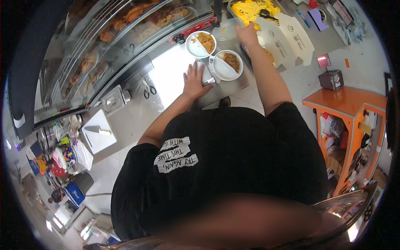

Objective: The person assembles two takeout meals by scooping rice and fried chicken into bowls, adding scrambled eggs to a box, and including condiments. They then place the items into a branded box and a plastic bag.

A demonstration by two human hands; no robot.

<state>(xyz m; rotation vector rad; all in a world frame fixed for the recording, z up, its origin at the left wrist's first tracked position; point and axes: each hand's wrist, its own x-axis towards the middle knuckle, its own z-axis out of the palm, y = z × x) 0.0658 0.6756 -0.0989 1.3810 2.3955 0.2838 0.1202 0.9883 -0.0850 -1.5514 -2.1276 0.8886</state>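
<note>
The right hand (248, 36), nearer than the spread, empty-looking left hand (194, 82), has its partly bent fingers at the translucent round plastic lid (225, 31), just to its left, whether gripping I cannot tell.

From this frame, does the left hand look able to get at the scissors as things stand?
Probably yes: the left hand is spread open, the scissors lie uncovered to its left, and only flat, bright countertop shows between them.
</note>
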